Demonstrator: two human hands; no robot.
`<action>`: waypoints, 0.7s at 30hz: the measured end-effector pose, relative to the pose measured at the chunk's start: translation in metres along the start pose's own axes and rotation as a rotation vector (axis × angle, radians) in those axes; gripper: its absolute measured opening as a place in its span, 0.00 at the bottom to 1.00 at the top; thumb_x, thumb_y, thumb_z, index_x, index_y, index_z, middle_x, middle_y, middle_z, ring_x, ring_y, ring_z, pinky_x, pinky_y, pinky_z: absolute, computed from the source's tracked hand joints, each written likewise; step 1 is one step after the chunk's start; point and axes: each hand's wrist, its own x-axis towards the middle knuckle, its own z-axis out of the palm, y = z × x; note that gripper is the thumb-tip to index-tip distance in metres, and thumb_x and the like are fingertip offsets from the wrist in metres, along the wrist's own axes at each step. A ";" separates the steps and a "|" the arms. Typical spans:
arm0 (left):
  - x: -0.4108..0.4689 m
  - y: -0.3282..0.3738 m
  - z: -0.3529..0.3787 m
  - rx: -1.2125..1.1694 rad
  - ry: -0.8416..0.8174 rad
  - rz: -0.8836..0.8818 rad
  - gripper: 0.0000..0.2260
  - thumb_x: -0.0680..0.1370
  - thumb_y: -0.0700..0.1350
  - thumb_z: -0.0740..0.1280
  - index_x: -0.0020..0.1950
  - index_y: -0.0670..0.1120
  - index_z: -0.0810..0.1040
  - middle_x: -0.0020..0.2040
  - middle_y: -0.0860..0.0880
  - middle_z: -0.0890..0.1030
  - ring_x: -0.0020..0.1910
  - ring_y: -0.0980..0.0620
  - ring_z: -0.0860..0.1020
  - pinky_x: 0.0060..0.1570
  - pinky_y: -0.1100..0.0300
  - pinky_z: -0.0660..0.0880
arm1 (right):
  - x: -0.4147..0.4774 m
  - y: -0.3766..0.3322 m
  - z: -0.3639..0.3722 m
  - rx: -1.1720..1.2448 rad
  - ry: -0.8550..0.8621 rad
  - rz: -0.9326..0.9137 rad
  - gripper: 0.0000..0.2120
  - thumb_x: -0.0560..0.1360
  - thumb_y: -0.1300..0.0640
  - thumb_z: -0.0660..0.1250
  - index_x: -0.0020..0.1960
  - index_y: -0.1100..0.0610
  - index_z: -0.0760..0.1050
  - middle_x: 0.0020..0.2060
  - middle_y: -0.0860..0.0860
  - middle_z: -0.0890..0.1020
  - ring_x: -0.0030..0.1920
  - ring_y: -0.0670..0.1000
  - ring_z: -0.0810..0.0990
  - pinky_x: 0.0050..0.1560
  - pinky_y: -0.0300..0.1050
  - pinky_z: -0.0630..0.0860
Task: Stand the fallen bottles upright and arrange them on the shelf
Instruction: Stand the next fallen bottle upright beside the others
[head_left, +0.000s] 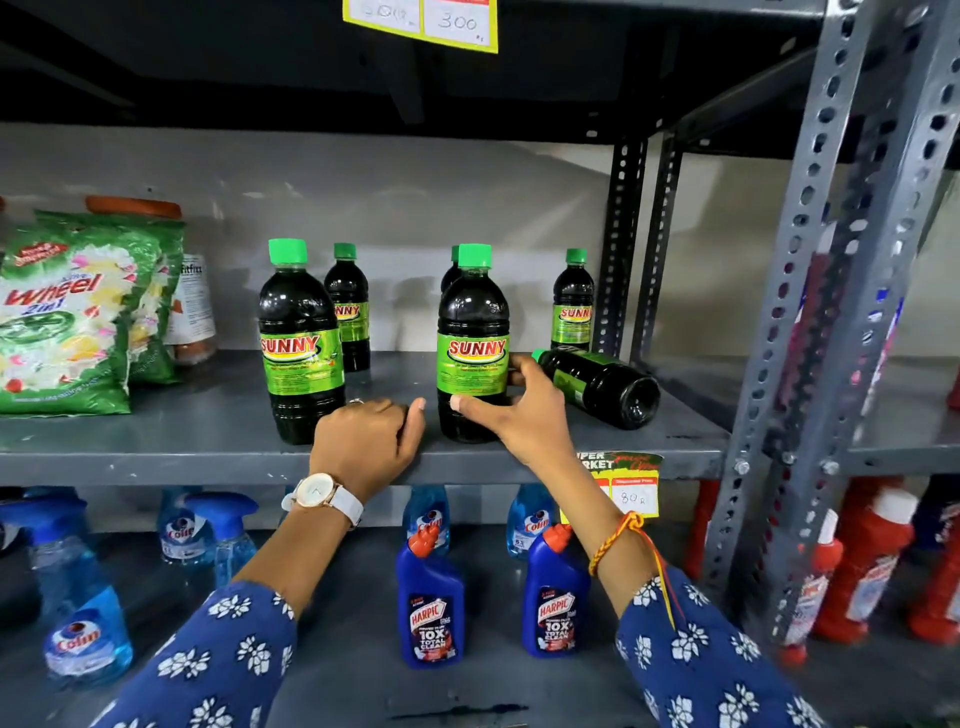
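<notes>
Dark Sunny bottles with green caps stand on the grey shelf (208, 426). One upright bottle (300, 338) is at front left, with another (349, 306) behind it. A front middle bottle (471, 332) stands upright; my right hand (519, 410) wraps its lower part, thumb in front and fingers behind. A bottle behind it is mostly hidden. Another upright bottle (572, 301) is at the back right. One bottle (602, 387) lies on its side at the right, cap pointing left towards my right hand. My left hand (366, 441) rests curled on the shelf's front edge, holding nothing.
Green Wheel detergent packs (67, 317) and a jar fill the shelf's left end. A slotted metal upright (831, 260) borders the right. Below stand Colin spray bottles (78, 597), blue Harpic bottles (431, 603) and red bottles (862, 561). A price tag (623, 483) hangs on the shelf edge.
</notes>
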 end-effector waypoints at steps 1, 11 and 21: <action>0.000 0.000 0.000 0.004 0.009 0.001 0.23 0.76 0.49 0.58 0.22 0.43 0.70 0.21 0.45 0.72 0.18 0.44 0.72 0.20 0.65 0.60 | -0.001 0.000 0.000 -0.002 -0.001 -0.002 0.23 0.61 0.52 0.79 0.51 0.50 0.72 0.44 0.43 0.79 0.43 0.35 0.75 0.44 0.28 0.73; -0.003 0.020 -0.015 -0.177 0.236 -0.087 0.16 0.79 0.47 0.57 0.45 0.38 0.79 0.43 0.41 0.81 0.40 0.42 0.78 0.43 0.54 0.71 | 0.013 -0.010 -0.044 -0.277 0.167 -0.100 0.32 0.69 0.42 0.69 0.65 0.59 0.67 0.61 0.55 0.75 0.61 0.53 0.73 0.62 0.48 0.72; 0.030 0.141 0.032 -0.170 -0.174 0.110 0.14 0.76 0.51 0.59 0.35 0.44 0.74 0.32 0.46 0.77 0.30 0.43 0.76 0.24 0.58 0.69 | 0.070 0.005 -0.078 -1.087 -0.091 0.323 0.28 0.68 0.46 0.72 0.63 0.58 0.72 0.61 0.56 0.77 0.62 0.58 0.76 0.57 0.51 0.72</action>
